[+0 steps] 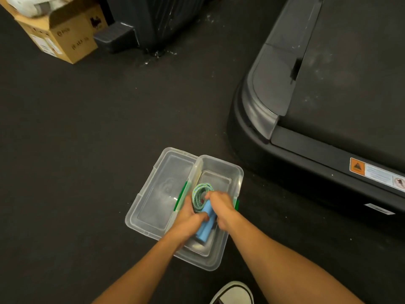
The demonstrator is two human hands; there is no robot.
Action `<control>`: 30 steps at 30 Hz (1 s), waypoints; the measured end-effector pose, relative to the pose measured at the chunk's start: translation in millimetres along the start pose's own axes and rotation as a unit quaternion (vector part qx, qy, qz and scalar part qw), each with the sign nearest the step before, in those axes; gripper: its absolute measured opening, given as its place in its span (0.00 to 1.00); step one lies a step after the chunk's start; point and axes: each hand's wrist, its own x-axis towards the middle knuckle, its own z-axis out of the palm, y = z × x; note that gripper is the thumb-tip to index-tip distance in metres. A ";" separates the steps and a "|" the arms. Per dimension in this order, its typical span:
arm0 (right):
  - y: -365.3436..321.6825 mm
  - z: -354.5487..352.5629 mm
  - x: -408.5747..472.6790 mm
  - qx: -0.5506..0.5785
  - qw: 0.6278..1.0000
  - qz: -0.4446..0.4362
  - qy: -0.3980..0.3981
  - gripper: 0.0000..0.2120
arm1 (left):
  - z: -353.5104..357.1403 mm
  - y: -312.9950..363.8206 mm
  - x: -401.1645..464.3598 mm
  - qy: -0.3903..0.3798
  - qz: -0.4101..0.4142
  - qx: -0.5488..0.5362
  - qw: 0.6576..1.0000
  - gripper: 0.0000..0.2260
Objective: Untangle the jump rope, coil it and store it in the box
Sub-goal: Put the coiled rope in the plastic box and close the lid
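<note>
Jump rope (pixel 199 195): green-and-white cord wound into a coil, blue handles (pixel 205 224) bundled at its near end. It sits inside the clear box (pixel 230 172), over the box's middle, held in both your hands. Long axis of the bundle: coil toward 12 o'clock, handle ends toward 6 o'clock, tipped slightly to 7.

Left hand (pixel 189 218): reaching in from 7 o'clock, forearm bare, fingers curled round the handles and the coil's lower edge.

Right hand (pixel 221 208): reaching in from 5 o'clock, fingers curled over the coil's right side and the handles' upper part. Whether the bundle touches the box floor cannot be told; your hands hide it.

Box: transparent plastic, on the dark floor (pixel 87 139), long axis running 12 to 6. Its clear lid (pixel 162 191) lies open flat at the box's 9 o'clock, with green latches (pixel 182 195) at the shared edge.

Surroundings: treadmill (pixel 328 84) base at 2 o'clock, near the box's far corner. Cardboard carton (pixel 63 34) at 11 o'clock, well apart. Dark bin (pixel 153 20) at 12 o'clock, well apart. White shoe (pixel 233 294) at 6 o'clock, just beyond the box's near corner.
</note>
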 end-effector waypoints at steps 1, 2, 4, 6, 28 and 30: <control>1.8 0.3 3.0 -0.010 1.000 0.001 0.001 0.02 | 0.4 -4.4 2.2 -0.002 -0.001 0.015 1.000 0.29; 3.7 0.7 5.1 -0.021 1.000 0.004 0.005 0.02 | 0.0 -8.2 3.2 -0.005 -0.002 0.034 0.999 0.29; 8.1 2.4 8.0 -0.039 0.999 0.012 0.014 0.05 | -1.4 -14.8 4.4 -0.002 -0.002 0.061 0.998 0.27; 11.1 4.9 9.7 -0.052 0.998 0.011 0.021 0.06 | -2.6 -20.1 5.9 0.007 -0.006 0.074 0.997 0.27; 11.5 -43.8 -28.2 -0.362 0.906 -0.214 0.048 0.11 | -8.9 -26.2 -36.4 0.033 0.307 0.485 0.818 0.18; 15.4 -50.5 -25.9 -0.367 0.906 -0.205 0.041 0.10 | -0.4 -29.3 -28.7 0.036 0.320 0.549 0.771 0.17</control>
